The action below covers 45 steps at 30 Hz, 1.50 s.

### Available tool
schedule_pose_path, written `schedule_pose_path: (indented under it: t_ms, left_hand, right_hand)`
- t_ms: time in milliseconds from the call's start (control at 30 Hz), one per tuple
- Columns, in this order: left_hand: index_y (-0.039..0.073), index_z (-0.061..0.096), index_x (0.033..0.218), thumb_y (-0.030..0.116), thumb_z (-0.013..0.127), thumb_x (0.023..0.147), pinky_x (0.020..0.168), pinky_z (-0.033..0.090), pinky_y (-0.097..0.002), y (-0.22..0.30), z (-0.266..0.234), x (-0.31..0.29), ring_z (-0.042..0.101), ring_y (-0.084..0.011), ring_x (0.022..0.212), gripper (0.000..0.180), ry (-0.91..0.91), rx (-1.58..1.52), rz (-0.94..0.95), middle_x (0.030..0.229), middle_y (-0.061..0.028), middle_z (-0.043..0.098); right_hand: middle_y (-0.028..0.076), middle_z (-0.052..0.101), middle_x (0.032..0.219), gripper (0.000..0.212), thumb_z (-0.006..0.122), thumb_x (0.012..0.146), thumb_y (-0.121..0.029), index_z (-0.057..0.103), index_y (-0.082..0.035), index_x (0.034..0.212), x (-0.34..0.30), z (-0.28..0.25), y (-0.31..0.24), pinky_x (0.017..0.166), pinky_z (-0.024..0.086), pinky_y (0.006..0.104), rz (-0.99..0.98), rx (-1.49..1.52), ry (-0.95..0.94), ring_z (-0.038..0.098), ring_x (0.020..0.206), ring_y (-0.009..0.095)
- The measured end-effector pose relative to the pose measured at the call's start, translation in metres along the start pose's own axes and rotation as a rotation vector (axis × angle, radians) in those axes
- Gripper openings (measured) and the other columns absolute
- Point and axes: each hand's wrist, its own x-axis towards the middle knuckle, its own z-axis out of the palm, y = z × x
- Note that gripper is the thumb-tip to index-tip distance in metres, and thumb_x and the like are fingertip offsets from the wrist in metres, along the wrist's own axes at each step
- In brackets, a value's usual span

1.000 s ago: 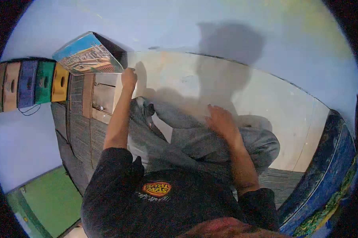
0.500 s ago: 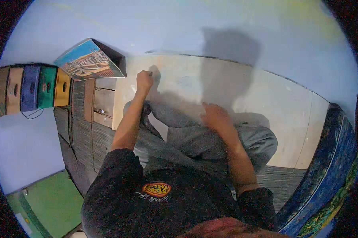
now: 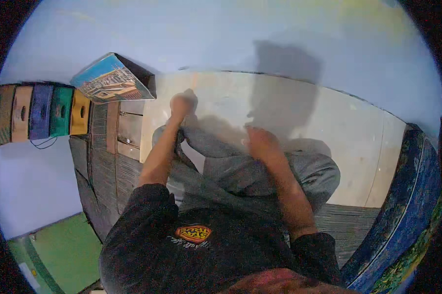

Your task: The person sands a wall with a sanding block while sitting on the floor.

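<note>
My left hand is closed in a fist above the pale board, beyond my left knee, and somewhat blurred. Whatever its fingers may hold is hidden. Over my crossed legs in grey trousers, my right hand has its fingers curled in and its fingertips pointing left. I cannot make out anything between them. Under and beyond my legs lies the smooth pale board, with shadows of my head and hands falling on the board and wall.
A folded picture calendar stands at the far left. Beside it is a row of coloured drawers. Grey ribbed matting and a green panel lie left. A blue patterned cushion-like thing borders the right side.
My left hand has come down slightly and looks more blurred. My right hand has shifted a little left, its fingers more curled. The whole view has tilted slightly.
</note>
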Motion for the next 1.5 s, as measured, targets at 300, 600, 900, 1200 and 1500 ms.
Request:
schedule_pose_path:
  t_ms: [300,600,900,1200,1500]
  left_hand:
    - [-0.001,0.068,0.071,0.013,0.061,0.073,0.065,0.053,-0.0447,-0.012,-0.023,-0.022,0.064,-0.0412,0.069,0.016,0.131,0.072,0.052,0.072,-0.0243,0.064]
    - [-0.009,0.065,0.073,0.012,0.066,0.078,0.075,0.056,-0.0406,0.088,-0.049,0.014,0.068,-0.0350,0.081,0.022,-0.077,0.399,0.062,0.079,-0.0248,0.067]
    - [0.003,0.072,0.090,0.014,0.059,0.082,0.075,0.053,-0.0477,0.056,-0.047,0.081,0.065,-0.0422,0.084,0.019,0.128,-0.040,0.169,0.087,-0.0262,0.066]
    - [0.013,0.073,0.100,0.010,0.058,0.081,0.076,0.053,-0.0453,0.086,-0.034,0.066,0.066,-0.0371,0.083,0.024,-0.068,0.014,0.214,0.090,-0.0203,0.068]
    - [0.013,0.071,0.098,0.020,0.062,0.081,0.075,0.053,-0.0450,0.089,-0.024,0.028,0.064,-0.0395,0.078,0.020,-0.132,-0.077,0.387,0.086,-0.0210,0.067]
  right_hand:
    - [0.023,0.066,0.102,0.042,0.060,0.087,-0.032,0.055,-0.002,0.116,0.004,0.012,0.011,0.082,0.052,0.0486,-0.071,-0.006,0.077,0.065,0.095,0.038]
    - [0.022,0.064,0.103,0.040,0.059,0.090,-0.029,0.055,-0.002,0.119,0.005,0.015,0.017,0.086,0.048,0.0495,-0.019,0.021,0.076,0.061,0.099,0.039]
    - [0.022,0.065,0.103,0.040,0.058,0.090,-0.028,0.056,-0.003,0.120,0.006,0.005,0.009,0.087,0.049,0.0493,0.054,-0.005,-0.013,0.062,0.099,0.039]
    - [0.024,0.065,0.105,0.042,0.059,0.088,-0.030,0.057,-0.004,0.121,0.014,0.025,0.019,0.087,0.049,0.0492,0.025,-0.038,-0.005,0.062,0.100,0.039]
    - [0.024,0.064,0.106,0.045,0.059,0.088,-0.031,0.054,-0.004,0.123,0.011,0.014,0.011,0.088,0.049,0.0500,0.041,-0.010,-0.034,0.061,0.102,0.038]
